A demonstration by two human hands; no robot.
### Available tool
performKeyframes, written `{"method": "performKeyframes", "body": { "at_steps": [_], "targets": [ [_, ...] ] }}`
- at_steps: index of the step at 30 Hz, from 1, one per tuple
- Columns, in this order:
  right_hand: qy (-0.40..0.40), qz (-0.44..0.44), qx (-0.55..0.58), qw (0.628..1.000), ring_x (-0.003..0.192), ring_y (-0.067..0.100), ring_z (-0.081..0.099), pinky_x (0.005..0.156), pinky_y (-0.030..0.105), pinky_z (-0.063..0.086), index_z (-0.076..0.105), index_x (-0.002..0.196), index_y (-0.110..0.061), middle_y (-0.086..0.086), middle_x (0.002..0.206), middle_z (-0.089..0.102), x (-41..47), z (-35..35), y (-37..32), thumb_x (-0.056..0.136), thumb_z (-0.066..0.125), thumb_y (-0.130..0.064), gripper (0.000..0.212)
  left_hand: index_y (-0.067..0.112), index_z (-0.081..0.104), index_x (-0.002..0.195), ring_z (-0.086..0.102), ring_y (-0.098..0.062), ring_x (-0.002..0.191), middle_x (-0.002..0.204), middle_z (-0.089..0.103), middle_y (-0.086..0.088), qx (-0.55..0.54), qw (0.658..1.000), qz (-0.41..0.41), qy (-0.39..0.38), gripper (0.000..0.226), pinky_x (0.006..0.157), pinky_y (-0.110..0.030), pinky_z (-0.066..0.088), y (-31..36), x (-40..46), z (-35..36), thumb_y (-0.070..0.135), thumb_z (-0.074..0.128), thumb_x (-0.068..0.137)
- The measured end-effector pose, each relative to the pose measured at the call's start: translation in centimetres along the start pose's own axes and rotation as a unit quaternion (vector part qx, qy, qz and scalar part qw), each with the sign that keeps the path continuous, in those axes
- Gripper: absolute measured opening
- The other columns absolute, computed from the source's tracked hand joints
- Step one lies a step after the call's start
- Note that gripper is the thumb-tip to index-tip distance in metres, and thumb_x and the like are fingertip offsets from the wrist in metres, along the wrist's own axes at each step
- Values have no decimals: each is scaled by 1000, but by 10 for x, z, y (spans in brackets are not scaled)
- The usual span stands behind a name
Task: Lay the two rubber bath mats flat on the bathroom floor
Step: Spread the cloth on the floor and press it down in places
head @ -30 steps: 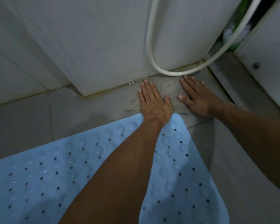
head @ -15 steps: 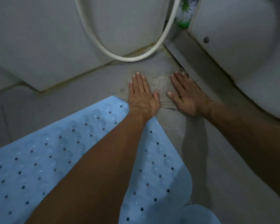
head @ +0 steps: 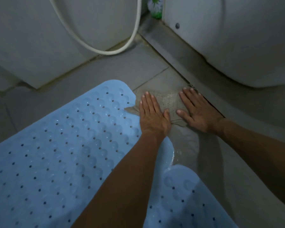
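A light blue rubber bath mat [head: 69,145] with holes and suction bumps lies flat on the grey tiled floor at the left. The rounded corner of a second blue mat [head: 184,195] shows at the bottom right, beside the first. My left hand [head: 152,116] and my right hand [head: 197,111] press flat, fingers spread, on a beige woven cloth [head: 169,102] lying on the floor just past the first mat's right edge. Neither hand touches a mat; my left forearm crosses above both.
A white hose [head: 135,35] loops down the white wall panel to the floor. A white fixture base [head: 237,46] stands at the right behind a raised step. A green and white brush [head: 155,9] sits in the far corner. The floor [head: 187,145] near the cloth looks wet.
Both hands have slid the cloth back from the wall toward the step at the right. The view has shifted, and the second mat's corner has come into sight.
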State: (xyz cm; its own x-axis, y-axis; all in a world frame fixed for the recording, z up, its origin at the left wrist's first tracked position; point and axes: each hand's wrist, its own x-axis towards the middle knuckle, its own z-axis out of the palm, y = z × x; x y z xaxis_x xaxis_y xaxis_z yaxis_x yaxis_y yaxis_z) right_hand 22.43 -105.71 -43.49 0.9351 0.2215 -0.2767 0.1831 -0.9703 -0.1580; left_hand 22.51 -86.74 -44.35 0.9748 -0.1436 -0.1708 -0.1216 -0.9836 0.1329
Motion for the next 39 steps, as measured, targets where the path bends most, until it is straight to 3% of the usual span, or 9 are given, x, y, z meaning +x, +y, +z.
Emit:
{"method": "performKeyframes", "body": {
  "at_steps": [13, 19, 24, 32, 39],
  "targets": [
    [10, 11, -1, 1000, 148, 13, -22, 122, 39, -8, -11, 156, -23, -3, 163, -19, -85, 21, 16, 97, 9, -67, 77, -4, -11, 150, -15, -33, 148, 158, -16, -22, 22, 998, 21, -50, 75, 121, -44, -8, 39, -76, 13, 48, 12, 101],
    [27, 19, 13, 999, 149, 15, -20, 122, 42, -9, -8, 157, -23, -3, 164, -16, -87, 29, 18, 98, 11, -67, 76, -4, -11, 150, -16, -33, 147, 158, -17, -23, 10, 997, 33, -63, 74, 120, -44, -10, 39, -74, 15, 48, 8, 99],
    [21, 9, 27, 999, 149, 15, -23, 121, 41, -12, -10, 157, -24, -3, 164, -18, -84, 27, 18, 96, 9, -68, 78, -1, -18, 148, -24, -31, 145, 156, -26, -20, 10, 993, 24, -116, 76, 117, -42, -16, 38, -66, 10, 50, 9, 99],
    [12, 3, 34, 999, 149, 15, -23, 120, 41, -15, -9, 157, -24, -3, 164, -19, -84, 30, 20, 94, 8, -69, 79, 2, -16, 150, -23, -30, 146, 157, -25, -18, 19, 991, 7, -129, 75, 119, -41, -13, 44, -65, 7, 51, 11, 100],
    [-2, 3, 13, 1000, 148, 16, -24, 120, 44, -13, -12, 156, -25, -4, 163, -21, -82, 30, 22, 94, 10, -69, 79, 3, -8, 153, -15, -31, 148, 160, -18, -17, 3, 996, -2, -88, 76, 119, -42, -10, 43, -63, 16, 51, 18, 101]
  ]
}}
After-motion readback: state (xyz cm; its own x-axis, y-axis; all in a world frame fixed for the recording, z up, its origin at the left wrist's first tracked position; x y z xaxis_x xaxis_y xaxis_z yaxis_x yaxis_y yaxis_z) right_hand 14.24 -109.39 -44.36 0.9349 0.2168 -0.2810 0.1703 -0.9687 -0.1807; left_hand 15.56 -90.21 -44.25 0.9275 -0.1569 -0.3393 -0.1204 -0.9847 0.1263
